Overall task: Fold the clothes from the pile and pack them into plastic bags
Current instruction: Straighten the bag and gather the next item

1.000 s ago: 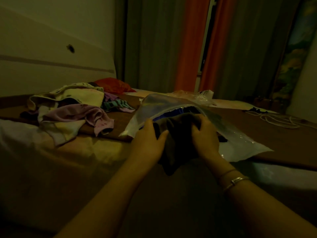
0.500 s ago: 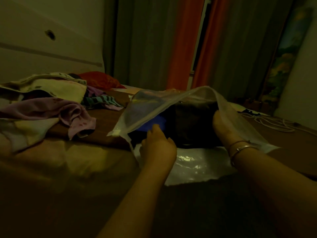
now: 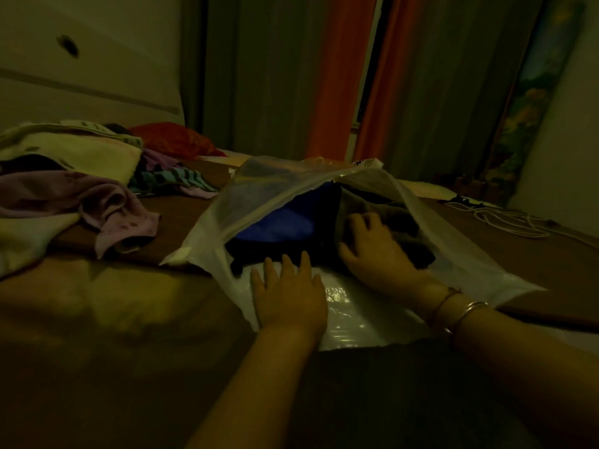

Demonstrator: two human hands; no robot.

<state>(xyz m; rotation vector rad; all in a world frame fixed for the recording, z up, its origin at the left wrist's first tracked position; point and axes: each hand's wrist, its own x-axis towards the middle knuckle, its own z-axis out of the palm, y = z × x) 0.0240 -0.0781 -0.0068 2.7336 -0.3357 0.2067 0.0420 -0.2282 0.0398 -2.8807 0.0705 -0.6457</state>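
A clear plastic bag [image 3: 324, 222] lies on the brown-covered bed [image 3: 113, 319] with its mouth gaping toward the camera; the upper film is lifted into a tent with a pale rim, and the lower flap is spread flat and shows glare. Inside sit a bright blue garment [image 3: 278, 222] toward the left and a dark folded garment [image 3: 389, 228] to its right, reaching across the bag's mouth.

The left hand [image 3: 288, 296] lies palm down on the lower flap, fingers straight and slightly spread, their tips at the edge of the dark cloth, holding nothing. The right hand [image 3: 376, 251] is inside the bag's mouth, fingers bent over the dark garment and pressing on it; whether it actually grips the cloth cannot be told in this dim light. Two bangles [image 3: 460, 315] circle the right wrist.

The pile of unfolded clothes [image 3: 71, 176] sits on the bed well to the left of the bag: cream printed fabric, a lilac piece, a teal striped piece [image 3: 175, 181], and something red [image 3: 175, 140] behind. A white cord [image 3: 505, 218] lies on the bed to the right. Grey and orange curtains [image 3: 327, 76] hang behind.
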